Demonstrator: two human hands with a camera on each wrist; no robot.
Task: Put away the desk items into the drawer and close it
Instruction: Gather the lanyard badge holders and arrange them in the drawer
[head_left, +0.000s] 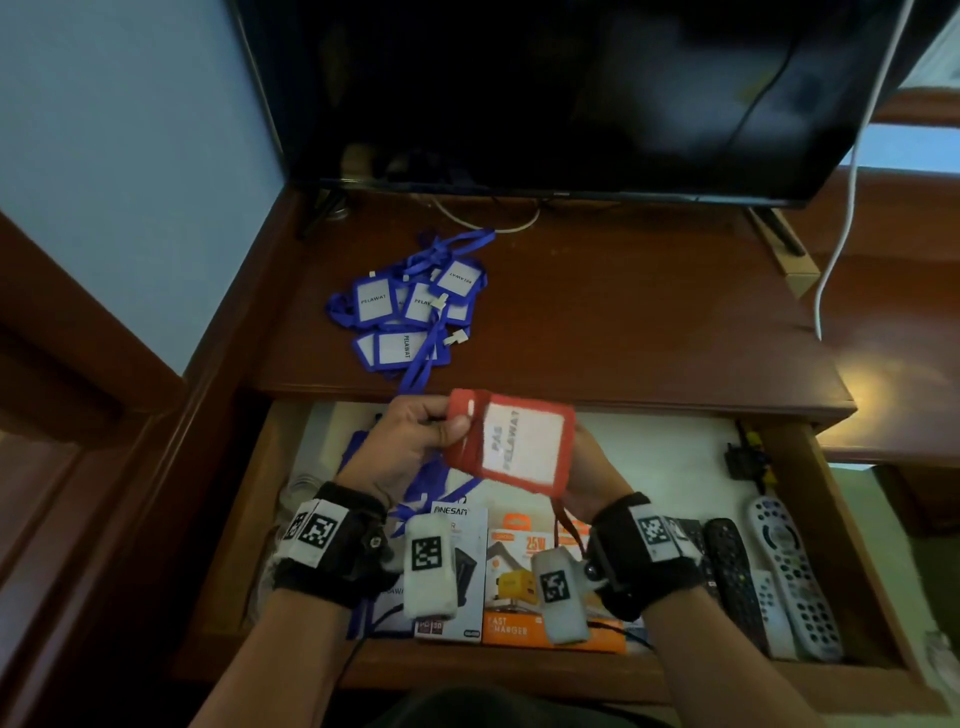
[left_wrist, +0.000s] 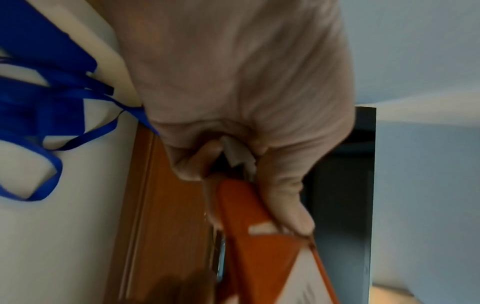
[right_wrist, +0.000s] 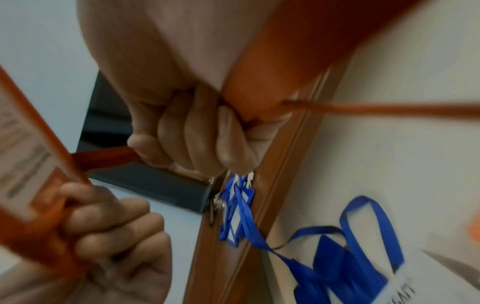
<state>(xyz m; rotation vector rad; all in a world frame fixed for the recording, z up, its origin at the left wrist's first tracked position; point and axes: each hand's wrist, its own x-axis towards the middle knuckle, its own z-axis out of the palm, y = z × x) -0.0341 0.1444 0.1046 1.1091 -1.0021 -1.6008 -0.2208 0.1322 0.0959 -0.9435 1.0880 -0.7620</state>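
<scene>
A red badge holder (head_left: 519, 441) with a white card hangs over the open drawer (head_left: 810, 519), held by both hands. My left hand (head_left: 447, 426) pinches its top-left corner between thumb and fingers; the left wrist view shows that pinch (left_wrist: 252, 211) on the red badge holder (left_wrist: 262, 253). My right hand (head_left: 589, 467) is mostly hidden behind the holder. In the right wrist view the right hand (right_wrist: 194, 144) has its fingers curled round the red lanyard strap (right_wrist: 389, 108). A pile of blue badge holders (head_left: 410, 306) with lanyards lies on the desk top (head_left: 623, 312).
Inside the drawer lie blue lanyards (head_left: 426, 493), charger boxes (head_left: 519, 571) at the front and several remotes (head_left: 795, 571) on the right. A dark television (head_left: 571, 93) stands at the back of the desk. A white cable (head_left: 841, 208) hangs at the right.
</scene>
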